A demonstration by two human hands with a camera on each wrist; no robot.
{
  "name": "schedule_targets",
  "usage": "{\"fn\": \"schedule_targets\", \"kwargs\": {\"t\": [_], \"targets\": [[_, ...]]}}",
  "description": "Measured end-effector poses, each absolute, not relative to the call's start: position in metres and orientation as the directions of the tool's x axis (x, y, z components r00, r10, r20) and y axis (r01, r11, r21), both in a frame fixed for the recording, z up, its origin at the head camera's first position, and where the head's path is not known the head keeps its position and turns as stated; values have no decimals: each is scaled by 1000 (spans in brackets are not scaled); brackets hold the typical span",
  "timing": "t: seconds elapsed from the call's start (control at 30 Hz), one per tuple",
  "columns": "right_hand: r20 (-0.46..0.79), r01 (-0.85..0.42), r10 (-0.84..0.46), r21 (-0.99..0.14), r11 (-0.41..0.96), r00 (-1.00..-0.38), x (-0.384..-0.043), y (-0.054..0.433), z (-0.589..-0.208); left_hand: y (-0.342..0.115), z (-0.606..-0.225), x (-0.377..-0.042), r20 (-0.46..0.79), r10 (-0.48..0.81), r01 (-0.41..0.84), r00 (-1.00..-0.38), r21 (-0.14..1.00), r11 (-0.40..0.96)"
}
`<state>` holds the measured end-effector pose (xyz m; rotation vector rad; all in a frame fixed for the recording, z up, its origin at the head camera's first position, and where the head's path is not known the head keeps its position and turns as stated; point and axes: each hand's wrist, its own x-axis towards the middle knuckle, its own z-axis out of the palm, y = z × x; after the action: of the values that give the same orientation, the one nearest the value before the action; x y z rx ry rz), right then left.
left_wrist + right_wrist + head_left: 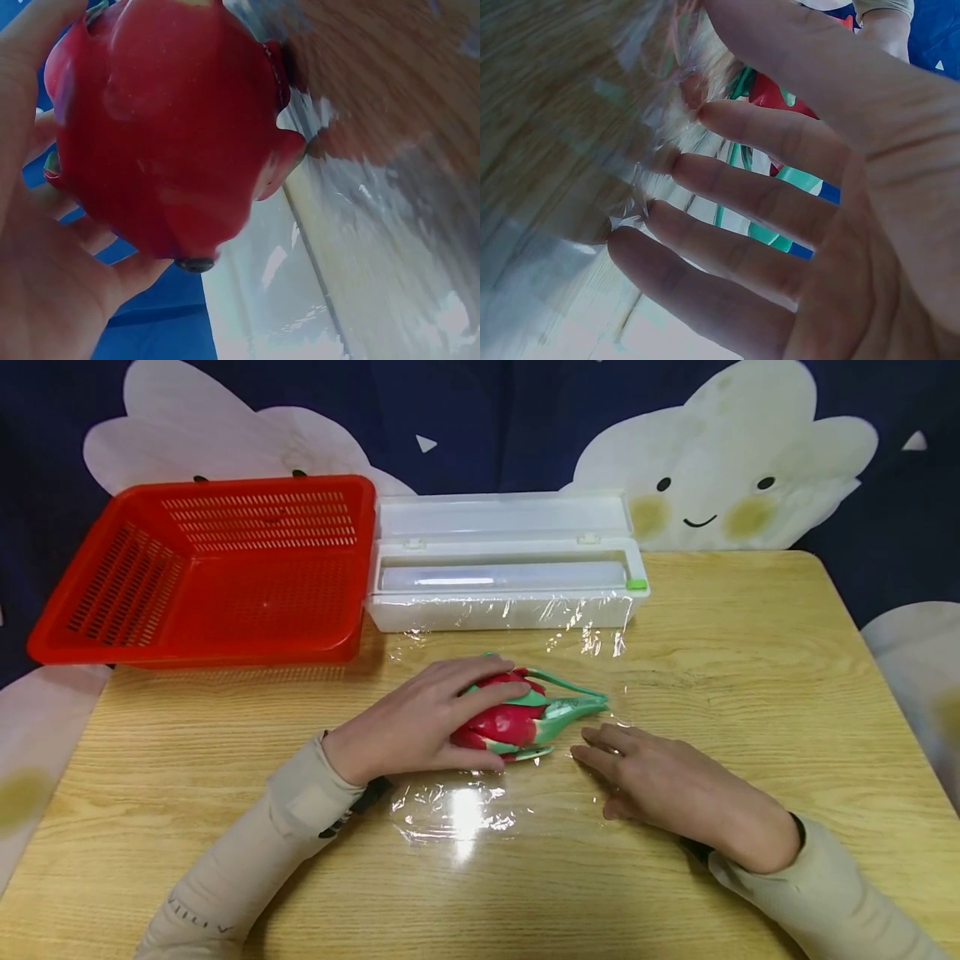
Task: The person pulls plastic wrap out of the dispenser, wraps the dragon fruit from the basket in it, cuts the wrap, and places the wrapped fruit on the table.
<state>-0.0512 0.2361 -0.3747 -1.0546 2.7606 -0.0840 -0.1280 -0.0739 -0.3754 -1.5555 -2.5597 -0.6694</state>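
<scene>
A red dragon fruit [504,723] with green-tipped scales lies on its side on clear cling film [442,827] spread over the table. My left hand [420,718] holds the fruit from its left and top, the thumb along its near side. In the left wrist view, the fingers curve round the red body [165,127], whose dark end [195,264] shows. To the right of the green tips is my right hand [667,777], with fingers extended. The right wrist view shows its fingertips [634,251] touching the cling film; nothing is gripped there.
Behind the fruit stands a white cling film box [502,612], lid raised, a roll [495,577] inside and film drawn over its front edge. A red plastic basket [262,618] sits left of it. Beyond the wooden table [750,652] hangs a dark blue cloth [480,410] with clouds.
</scene>
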Motion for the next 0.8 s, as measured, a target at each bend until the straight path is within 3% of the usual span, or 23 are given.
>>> {"fn": "schedule_targets", "kwargs": {"t": [0.47,0.8], "targets": [[-169,-646,-658,-124,753,-734,-51,235,-372,-77,-376,-128,342,818,880,-462,292,375],[-173,-641,-653,-124,757,-738,-50,236,-375,-78,-375,-127,310,824,871,-474,307,385]]}}
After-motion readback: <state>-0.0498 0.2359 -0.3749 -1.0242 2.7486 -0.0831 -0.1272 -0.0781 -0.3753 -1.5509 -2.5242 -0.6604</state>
